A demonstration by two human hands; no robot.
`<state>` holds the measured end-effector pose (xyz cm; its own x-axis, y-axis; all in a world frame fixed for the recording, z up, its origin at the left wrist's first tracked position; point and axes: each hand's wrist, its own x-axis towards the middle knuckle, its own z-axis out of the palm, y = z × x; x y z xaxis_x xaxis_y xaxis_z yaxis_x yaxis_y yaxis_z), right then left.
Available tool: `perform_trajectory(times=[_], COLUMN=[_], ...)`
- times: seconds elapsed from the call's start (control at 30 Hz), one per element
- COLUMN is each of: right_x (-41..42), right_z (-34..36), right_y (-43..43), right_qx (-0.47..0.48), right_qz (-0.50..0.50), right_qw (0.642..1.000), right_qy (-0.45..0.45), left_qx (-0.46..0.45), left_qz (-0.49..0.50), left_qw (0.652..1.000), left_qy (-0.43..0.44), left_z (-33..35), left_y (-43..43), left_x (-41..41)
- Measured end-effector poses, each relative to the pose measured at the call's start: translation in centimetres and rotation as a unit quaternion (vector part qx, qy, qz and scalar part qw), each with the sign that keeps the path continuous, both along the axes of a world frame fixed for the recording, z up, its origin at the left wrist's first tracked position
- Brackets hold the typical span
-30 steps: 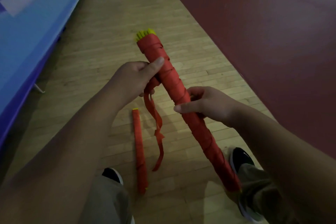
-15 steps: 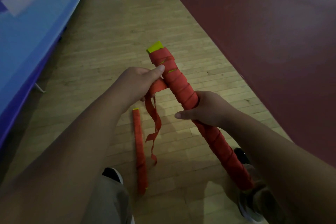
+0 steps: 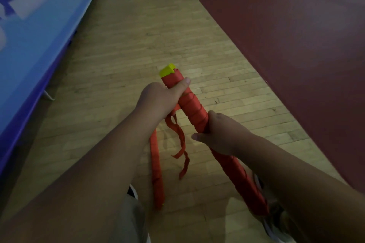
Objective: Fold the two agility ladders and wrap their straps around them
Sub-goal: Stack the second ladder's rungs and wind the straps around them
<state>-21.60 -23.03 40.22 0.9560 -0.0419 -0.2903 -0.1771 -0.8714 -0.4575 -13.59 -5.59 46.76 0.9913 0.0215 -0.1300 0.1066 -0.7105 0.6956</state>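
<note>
A folded agility ladder (image 3: 194,107), a bundle of yellow rungs wound in red strap, is held slanting above the floor. My left hand (image 3: 161,97) grips its upper end, thumb pressed across the wrap just below the yellow rung tips (image 3: 167,70). My right hand (image 3: 219,134) grips the bundle around its middle. A loose tail of red strap (image 3: 180,142) hangs down from under my left hand. The second ladder (image 3: 157,171), wrapped in red, lies on the wooden floor between my arms.
A blue padded barrier (image 3: 29,35) runs along the left. Dark red court surface (image 3: 286,35) covers the right side beyond the wooden strip (image 3: 138,35). My shoes (image 3: 276,221) stand at the bottom, under the bundle's lower end.
The held bundle has turned and dropped lower in view. My left hand slid up to its top end, and the hanging strap tail grew shorter. My right hand stayed on the middle.
</note>
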Motion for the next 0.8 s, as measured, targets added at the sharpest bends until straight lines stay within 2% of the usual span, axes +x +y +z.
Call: perform_trajectory(times=[0.1,0.23,0.43,0.63,0.8], right_x=[0.1,0.4,-0.6,-0.6,-1.0], right_z=[0.4,2.3,5.1,4.9,5.0], right_y=[-0.1,-0.7,-2.5,-3.0,-2.7], right_qx=[0.046,0.153,0.332,0.356,0.391], right_qz=[0.01,0.008,0.009,-0.004,-0.01], right_qw=[0.999,0.988,0.937,0.929,0.917], right_qy=[0.011,0.032,0.108,0.103,0.079], left_qx=[-0.036,-0.071,-0.134,-0.212,-0.172], left_qz=[0.014,-0.003,-0.002,-0.064,-0.111], left_qw=[0.999,0.997,0.99,0.975,0.979], left_qy=[-0.008,-0.035,-0.042,-0.008,-0.003], left_z=[0.5,1.5,1.8,1.1,0.7], left_y=[-0.1,0.0,1.4,2.2,2.8], left_x=[0.2,0.3,1.4,2.1,2.4])
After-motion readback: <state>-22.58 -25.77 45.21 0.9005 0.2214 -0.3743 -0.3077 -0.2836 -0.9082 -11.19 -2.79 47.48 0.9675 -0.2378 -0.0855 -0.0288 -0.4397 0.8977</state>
